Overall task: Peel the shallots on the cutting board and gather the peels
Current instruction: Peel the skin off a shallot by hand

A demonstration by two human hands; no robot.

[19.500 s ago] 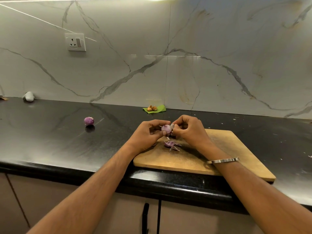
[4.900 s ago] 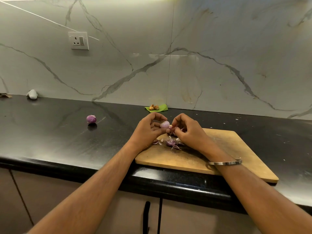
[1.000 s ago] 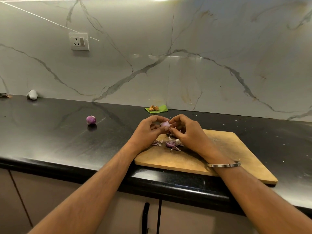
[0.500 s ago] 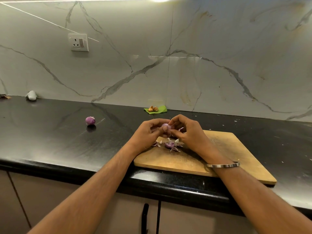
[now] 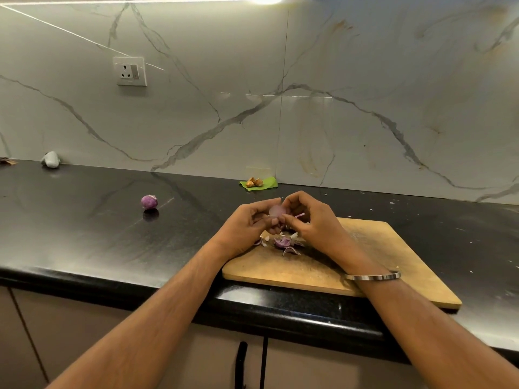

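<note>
Both our hands meet at frame centre above the cutting board [image 5: 365, 265]: the left hand [image 5: 247, 226] pinches the pale shallot [image 5: 276, 211] while the right hand [image 5: 311, 223] nips a purple skin strip [image 5: 300, 215], likely so peels [image 5: 283, 242] drop onto the board. No containers show.

Bare cutting board [image 5: 387, 256] right of the grip; peels [image 5: 283, 242] directly beneath (a loose purple scatter).

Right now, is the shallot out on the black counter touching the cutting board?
Apart. The head view shows the purple shallot sitting alone on the counter, with a wide stretch of bare black surface between it and the cutting board.
</note>
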